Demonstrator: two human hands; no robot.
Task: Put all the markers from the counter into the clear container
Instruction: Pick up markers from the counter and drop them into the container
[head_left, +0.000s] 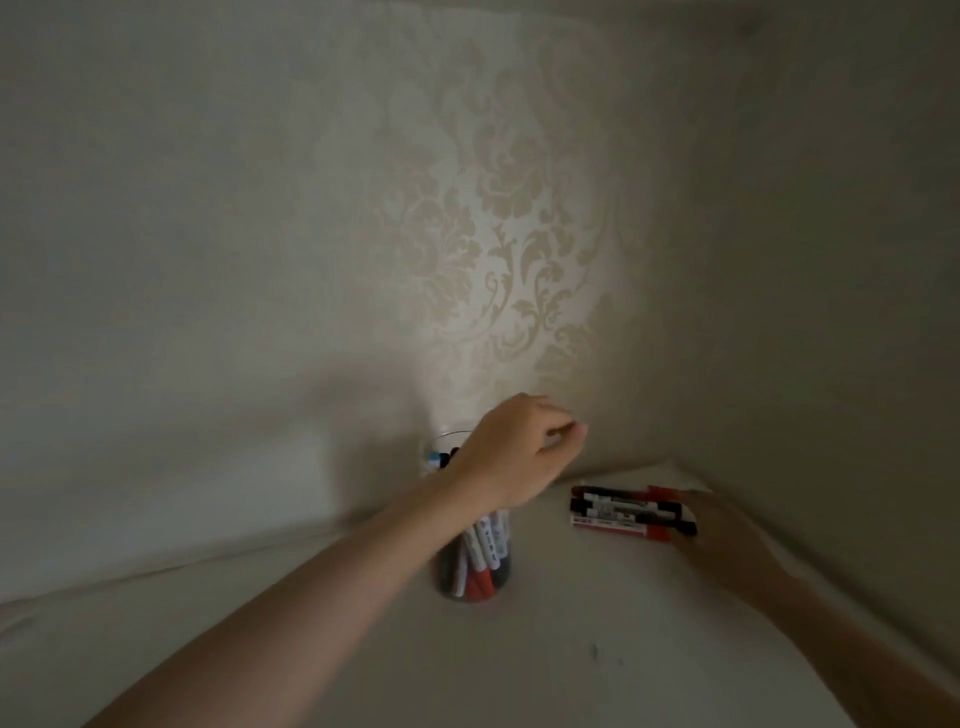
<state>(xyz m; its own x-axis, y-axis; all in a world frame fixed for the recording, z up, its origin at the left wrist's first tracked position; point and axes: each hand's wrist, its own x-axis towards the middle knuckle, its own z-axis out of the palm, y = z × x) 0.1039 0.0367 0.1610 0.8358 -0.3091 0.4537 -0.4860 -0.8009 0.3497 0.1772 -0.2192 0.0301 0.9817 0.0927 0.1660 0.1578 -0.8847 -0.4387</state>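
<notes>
1. Head view: markers (631, 512) lie side by side on the counter (545, 649), right of the container (475, 564) (already holding several).
2. Right hand (727, 540) rests on their right ends; grip unclear in shadow.
3. Left hand (514, 449) hangs above the container, fingers loosely curled, holding nothing.

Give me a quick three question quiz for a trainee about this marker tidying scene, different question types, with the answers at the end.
1. True or false: the clear container already holds markers.
2. Where do the loose markers lie relative to the container? A) to its right B) to its left
3. Fill in: the right hand is at the ____ markers.

Key: 1 true. 2 A. 3 loose. The left hand is above the container, holding nothing visible.
</notes>
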